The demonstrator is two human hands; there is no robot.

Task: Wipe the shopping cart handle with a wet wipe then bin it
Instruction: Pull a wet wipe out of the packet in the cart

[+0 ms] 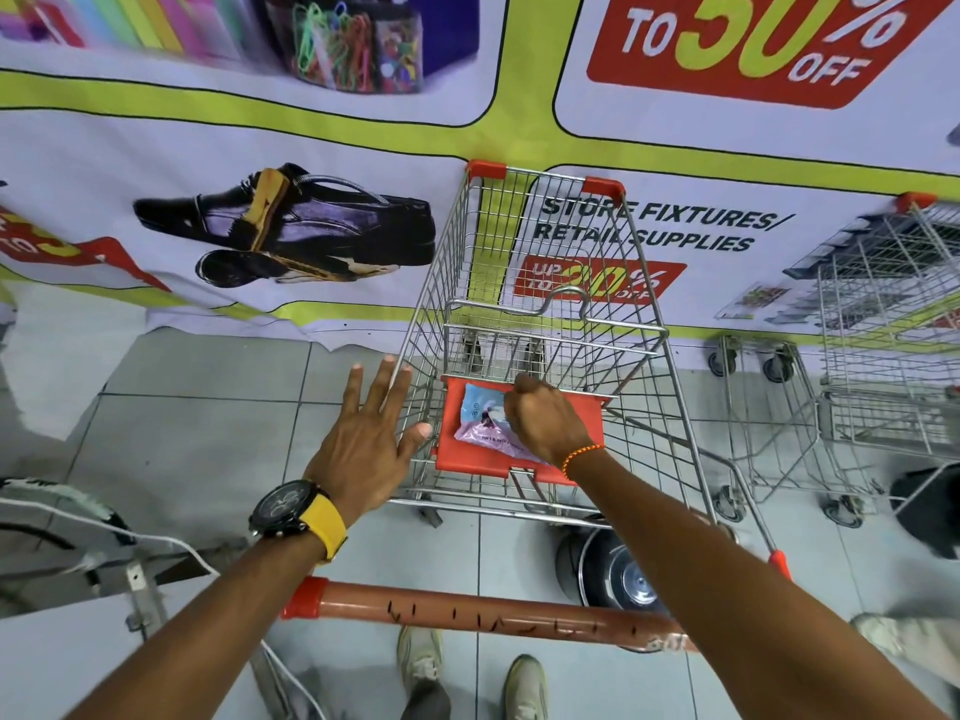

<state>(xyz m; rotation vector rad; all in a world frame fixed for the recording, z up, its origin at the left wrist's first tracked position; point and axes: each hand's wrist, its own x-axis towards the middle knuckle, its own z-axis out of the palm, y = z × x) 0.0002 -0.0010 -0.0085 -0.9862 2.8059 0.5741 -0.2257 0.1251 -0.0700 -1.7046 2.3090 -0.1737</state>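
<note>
A wire shopping cart (545, 283) stands in front of me, its orange-brown handle (488, 615) lying crosswise near the bottom of the view. A blue and pink wet wipe pack (480, 415) lies on the cart's red child-seat flap (467, 459). My right hand (543, 420) is over the pack with its fingers closed on the pack's right side. My left hand (371, 433) hovers flat with fingers spread beside the cart's left wall, its thumb near the flap. No loose wipe shows.
A sale banner (260, 148) covers the wall behind the cart. A second wire cart (872, 345) stands at the right. A round black and silver bin-like object (613, 569) sits under the cart. White cables (130, 537) and metal brackets lie at the left. My shoes show below.
</note>
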